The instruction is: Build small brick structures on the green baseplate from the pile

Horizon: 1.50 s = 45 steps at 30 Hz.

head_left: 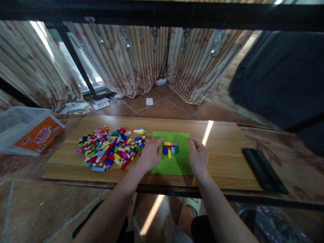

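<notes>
A green studded baseplate [181,165] lies flat on the wooden board. Near its middle sits a small cluster of toy bricks [173,148] in yellow, red, blue, white, grey and green. My left hand [152,154] is over the plate's left edge, just left of the cluster. Its fingers are curled together, and whatever they hold is hidden. At the plate's right edge, my right hand [198,156] has its fingers bent inward and closed. I cannot make out what is between them. To the left spreads a pile of loose mixed-colour bricks [111,148].
A clear plastic tub [27,130] with an orange label stands at the far left. A black flat case [264,169] lies at the right end of the wooden board [225,155]. Patterned curtains [141,64] and a dark horizontal bar [162,15] are beyond the table.
</notes>
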{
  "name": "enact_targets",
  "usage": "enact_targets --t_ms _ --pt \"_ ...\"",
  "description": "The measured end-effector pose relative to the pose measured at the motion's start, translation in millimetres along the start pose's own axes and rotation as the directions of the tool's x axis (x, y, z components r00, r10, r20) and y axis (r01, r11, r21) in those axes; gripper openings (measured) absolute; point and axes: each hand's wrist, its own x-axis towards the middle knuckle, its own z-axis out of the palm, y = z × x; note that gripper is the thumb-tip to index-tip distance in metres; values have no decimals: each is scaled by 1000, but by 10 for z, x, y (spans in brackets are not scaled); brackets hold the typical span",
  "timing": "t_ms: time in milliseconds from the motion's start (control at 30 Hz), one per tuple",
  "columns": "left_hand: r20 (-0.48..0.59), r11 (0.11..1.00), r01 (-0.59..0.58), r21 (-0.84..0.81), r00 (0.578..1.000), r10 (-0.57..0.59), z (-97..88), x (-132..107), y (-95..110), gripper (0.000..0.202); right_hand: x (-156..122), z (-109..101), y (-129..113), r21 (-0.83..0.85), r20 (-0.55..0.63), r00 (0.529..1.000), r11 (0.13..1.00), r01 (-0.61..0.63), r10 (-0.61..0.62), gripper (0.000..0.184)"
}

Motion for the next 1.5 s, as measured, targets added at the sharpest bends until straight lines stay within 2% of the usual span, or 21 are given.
enact_targets --t_ms 100,167,233,300,400,533,633,700,833,900,967,1067,1267,1367,1500 --pt "11 1000 -11 5 1000 11 3 1 17 44 -27 6 19 -13 81 997 1000 14 -13 36" --pt "12 1000 -16 8 1000 16 -3 1 22 45 -62 -9 11 -63 178 981 994 92 -79 32" --pt "7 1000 -21 15 1000 20 -8 0 22 44 -113 -28 -15 -146 314 931 959 243 -189 28" --pt "-1 999 -25 22 1000 25 -8 -2 19 43 -167 -38 -45 -221 445 854 891 398 -271 30" --pt "-8 999 -33 30 999 34 6 -2 6 42 -223 -22 -59 -300 540 784 800 520 -307 37" --pt "-3 999 -38 37 999 38 32 1 -13 40 -233 20 -34 -350 568 757 738 577 -322 31" --pt "5 998 -43 40 999 43 39 0 -13 39 -215 23 -42 -325 559 755 747 579 -343 24" --pt "2 998 -37 41 999 37 33 -2 -6 39 -195 6 -64 -288 529 782 797 530 -329 24" --pt "5 999 -26 32 1000 26 13 -6 7 39 -150 -43 -104 -225 422 880 916 333 -216 30" --pt "5 999 -19 28 1000 19 8 -7 7 38 -136 -56 -103 -211 406 894 933 293 -189 30" --pt "3 999 -15 29 1000 15 11 -8 3 37 -133 -54 -89 -209 437 873 920 333 -216 28" --pt "-5 999 -19 34 1000 19 25 -7 -10 37 -144 -19 -57 -227 517 810 867 443 -278 29" --pt "-13 999 -31 37 999 32 37 -13 -19 34 -168 86 -19 -315 608 703 701 640 -368 28" --pt "-12 999 -35 41 999 36 31 -21 -13 33 -170 107 -11 -343 620 691 664 665 -372 28" --pt "-11 998 -45 37 999 46 45 -27 -9 31 -171 107 -5 -366 604 713 671 645 -357 29"
